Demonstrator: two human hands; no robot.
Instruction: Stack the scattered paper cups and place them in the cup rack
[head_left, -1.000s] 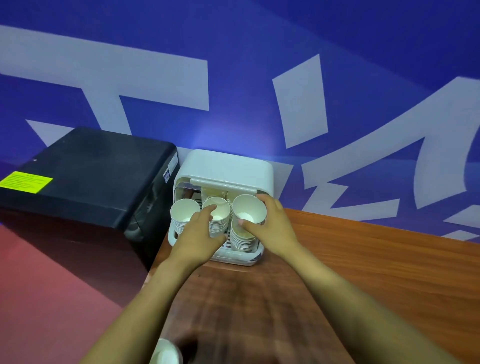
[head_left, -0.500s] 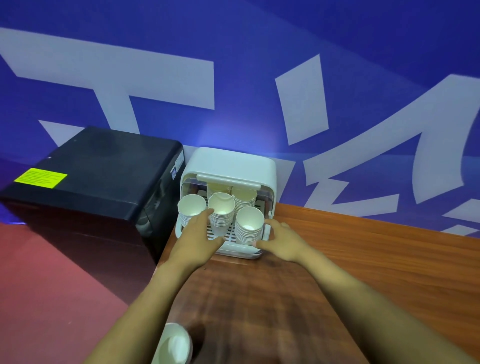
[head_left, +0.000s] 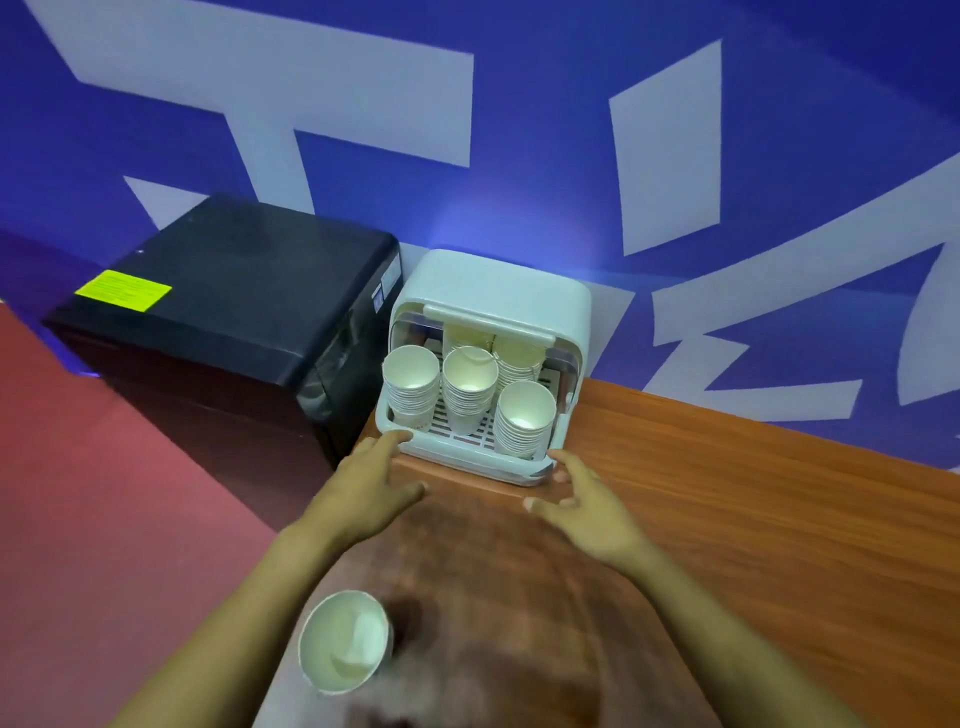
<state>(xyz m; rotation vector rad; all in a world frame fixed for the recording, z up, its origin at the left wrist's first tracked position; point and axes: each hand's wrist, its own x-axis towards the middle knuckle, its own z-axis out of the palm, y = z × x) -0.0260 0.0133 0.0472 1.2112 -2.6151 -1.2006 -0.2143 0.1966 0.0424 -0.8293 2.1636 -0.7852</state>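
A white cup rack (head_left: 498, 291) with its lid raised stands at the table's far left corner. Inside stand several stacks of white paper cups: one at the left (head_left: 411, 387), one in the middle (head_left: 469, 387), one at the front right (head_left: 524, 418), and more behind. My left hand (head_left: 366, 493) hovers open, its fingertips at the rack's front left corner. My right hand (head_left: 582, 501) is open too, fingers spread just before the front right corner. A single paper cup (head_left: 344, 642) stands near the table's left edge, under my left forearm.
The wooden table (head_left: 753, 519) stretches to the right. A black box-shaped appliance (head_left: 223, 296) with a yellow label stands left of the rack, off the table. A blue wall with white lettering rises behind. Red floor lies to the left.
Both hands have let go of the cup stacks and pulled back to the rack's front edge. The right stack now sits low in the rack. The view has tilted down, showing the lone cup.
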